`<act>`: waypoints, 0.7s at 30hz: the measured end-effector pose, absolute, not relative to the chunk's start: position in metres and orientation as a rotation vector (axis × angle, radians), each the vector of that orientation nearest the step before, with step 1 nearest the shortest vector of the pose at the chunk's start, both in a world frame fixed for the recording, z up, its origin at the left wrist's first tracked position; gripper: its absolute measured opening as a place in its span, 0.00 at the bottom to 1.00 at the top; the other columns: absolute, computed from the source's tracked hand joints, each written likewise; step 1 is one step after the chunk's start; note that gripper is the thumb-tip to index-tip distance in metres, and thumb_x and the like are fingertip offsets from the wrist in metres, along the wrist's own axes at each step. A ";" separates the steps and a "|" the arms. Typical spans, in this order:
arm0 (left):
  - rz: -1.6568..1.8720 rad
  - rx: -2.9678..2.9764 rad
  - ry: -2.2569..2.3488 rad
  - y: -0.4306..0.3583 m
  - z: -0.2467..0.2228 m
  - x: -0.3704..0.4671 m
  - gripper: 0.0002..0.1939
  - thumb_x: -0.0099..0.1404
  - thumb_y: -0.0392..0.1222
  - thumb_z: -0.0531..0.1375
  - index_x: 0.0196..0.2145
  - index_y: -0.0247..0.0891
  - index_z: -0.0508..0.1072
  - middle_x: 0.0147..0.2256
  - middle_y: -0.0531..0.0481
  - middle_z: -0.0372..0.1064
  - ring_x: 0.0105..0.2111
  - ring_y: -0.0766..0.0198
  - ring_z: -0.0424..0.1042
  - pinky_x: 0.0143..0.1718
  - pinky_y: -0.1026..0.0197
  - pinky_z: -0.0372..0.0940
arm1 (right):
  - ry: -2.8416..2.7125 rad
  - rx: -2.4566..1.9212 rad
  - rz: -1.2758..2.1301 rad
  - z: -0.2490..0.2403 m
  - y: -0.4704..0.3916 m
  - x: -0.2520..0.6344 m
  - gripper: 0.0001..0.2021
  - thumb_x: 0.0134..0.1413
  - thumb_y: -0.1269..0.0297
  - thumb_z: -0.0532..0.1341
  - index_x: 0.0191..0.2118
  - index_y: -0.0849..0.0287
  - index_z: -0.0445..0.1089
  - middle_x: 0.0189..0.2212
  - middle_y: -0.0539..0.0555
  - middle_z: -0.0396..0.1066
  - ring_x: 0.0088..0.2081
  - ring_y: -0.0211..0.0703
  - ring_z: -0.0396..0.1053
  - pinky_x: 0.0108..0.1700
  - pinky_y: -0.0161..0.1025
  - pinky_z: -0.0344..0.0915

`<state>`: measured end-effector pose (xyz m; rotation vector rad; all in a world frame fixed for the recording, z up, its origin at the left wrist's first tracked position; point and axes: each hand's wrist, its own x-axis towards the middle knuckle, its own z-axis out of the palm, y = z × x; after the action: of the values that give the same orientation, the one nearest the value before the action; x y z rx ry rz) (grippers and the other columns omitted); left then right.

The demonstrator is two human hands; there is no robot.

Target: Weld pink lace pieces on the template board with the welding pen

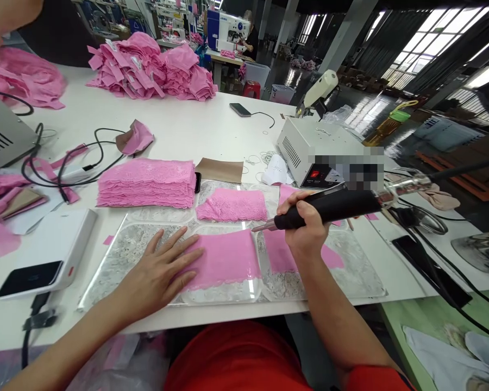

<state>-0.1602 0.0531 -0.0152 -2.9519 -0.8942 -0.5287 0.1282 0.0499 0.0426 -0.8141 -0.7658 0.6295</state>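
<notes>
My left hand lies flat with fingers spread on the left part of a pink fabric piece. The piece rests on a clear-topped, marble-patterned board. My right hand is wrapped round a black-handled tool with a pointed metal tip. Its tip is at the fabric's upper right corner; I cannot tell whether it touches. Just behind lies a pink lace piece. More pink fabric sits under and beside my right hand, partly hidden. A neat stack of pink lace pieces stands at the back left.
A grey control box stands behind my right hand. Cables trail at right and left. A white power bank lies left, a phone farther back. Pink garments are heaped at the far side; another person's arm shows upper left.
</notes>
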 end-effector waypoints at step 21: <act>-0.488 -2.962 -0.931 0.050 -0.013 -0.160 0.22 0.71 0.47 0.51 0.61 0.48 0.63 0.63 0.48 0.56 0.65 0.47 0.50 0.62 0.37 0.48 | -0.773 -0.795 0.759 0.037 0.033 0.133 0.06 0.41 0.66 0.60 0.30 0.56 0.65 0.25 0.46 0.64 0.21 0.33 0.63 0.25 0.37 0.63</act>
<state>-0.1598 0.0503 -0.0127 -2.9616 -0.9308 -0.4879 0.1326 0.0333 0.0372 -0.7946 -0.7732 0.7587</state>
